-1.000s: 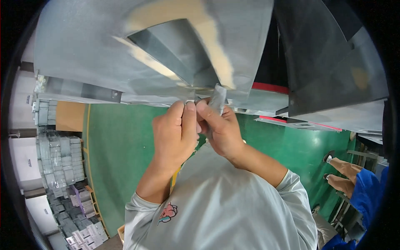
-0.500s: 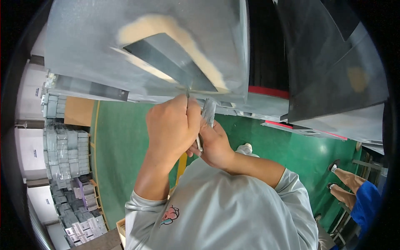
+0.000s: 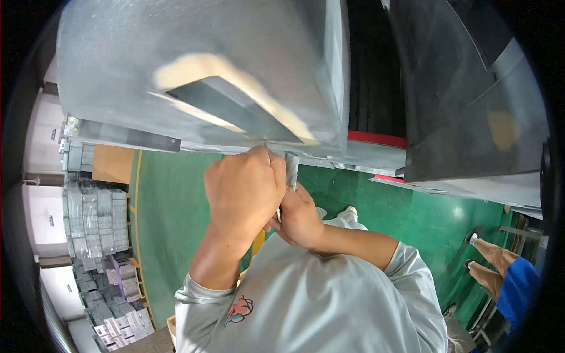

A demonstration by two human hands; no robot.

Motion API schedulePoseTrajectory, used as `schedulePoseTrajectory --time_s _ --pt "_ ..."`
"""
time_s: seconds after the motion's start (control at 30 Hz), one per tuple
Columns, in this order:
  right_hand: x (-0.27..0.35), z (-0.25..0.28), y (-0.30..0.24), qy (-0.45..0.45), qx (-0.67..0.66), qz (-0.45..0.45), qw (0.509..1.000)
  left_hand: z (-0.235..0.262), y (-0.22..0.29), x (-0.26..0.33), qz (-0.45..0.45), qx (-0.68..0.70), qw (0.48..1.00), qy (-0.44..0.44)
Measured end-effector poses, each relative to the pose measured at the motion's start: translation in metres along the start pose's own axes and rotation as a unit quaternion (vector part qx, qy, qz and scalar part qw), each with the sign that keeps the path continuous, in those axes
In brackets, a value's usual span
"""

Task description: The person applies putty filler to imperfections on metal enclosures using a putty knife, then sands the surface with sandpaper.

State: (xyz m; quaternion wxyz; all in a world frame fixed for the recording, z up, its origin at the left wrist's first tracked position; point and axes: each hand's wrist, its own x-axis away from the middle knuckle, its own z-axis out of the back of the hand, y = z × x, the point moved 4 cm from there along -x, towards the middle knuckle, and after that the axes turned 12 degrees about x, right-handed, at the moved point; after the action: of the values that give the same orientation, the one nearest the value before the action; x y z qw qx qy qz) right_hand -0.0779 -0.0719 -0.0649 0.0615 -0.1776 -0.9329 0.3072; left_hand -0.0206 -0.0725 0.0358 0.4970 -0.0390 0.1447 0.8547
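Big galvanized sheet-metal duct (image 3: pixel 206 70) fills the top, dull grey w/ a faint mottled sheen and a folded angular seam. Left hand (image 3: pixel 244 191) fisted, grip tight on a thin metal tool (image 3: pixel 266 143), its tip at the duct's lower edge. Right hand (image 3: pixel 300 217) just beside and touching the left, fingers wrapped round a small grey metal piece (image 3: pixel 291 167). Smooth green floor (image 3: pixel 170 223) below; stacked grey metal parts (image 3: pixel 94 206) at left.
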Motion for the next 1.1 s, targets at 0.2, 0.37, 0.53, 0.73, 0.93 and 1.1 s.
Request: schedulePoseTrajectory --time_s 0.2,0.37,0.53,0.73,0.93,1.1 --pt "0.0016 -0.0013 -0.0021 0.004 -0.054 -0.024 0.998 0.0006 0.0061 -0.0006 -0.055 -0.065 0.996 0.029" --pt "-0.0032 -0.0019 -0.0016 0.006 -0.047 -0.04 0.998 -0.0009 0.004 -0.0023 -0.018 -0.069 0.997 0.012" --pt "-0.001 -0.0044 -0.003 -0.015 -0.067 -0.055 0.996 0.0022 0.0072 -0.0025 -0.053 -0.124 0.99 0.032" --pt "-0.0006 -0.0049 -0.0018 0.008 -0.079 -0.041 0.996 0.0002 0.0049 -0.0013 -0.044 -0.068 0.997 -0.013" --pt "-0.0003 -0.0043 0.001 -0.019 -0.075 -0.047 0.996 -0.0019 0.001 -0.0012 -0.005 -0.07 0.998 -0.007" --pt "-0.0013 -0.0024 0.0043 -0.009 -0.09 -0.059 0.994 -0.003 0.0003 -0.0022 -0.028 -0.066 0.997 -0.011"
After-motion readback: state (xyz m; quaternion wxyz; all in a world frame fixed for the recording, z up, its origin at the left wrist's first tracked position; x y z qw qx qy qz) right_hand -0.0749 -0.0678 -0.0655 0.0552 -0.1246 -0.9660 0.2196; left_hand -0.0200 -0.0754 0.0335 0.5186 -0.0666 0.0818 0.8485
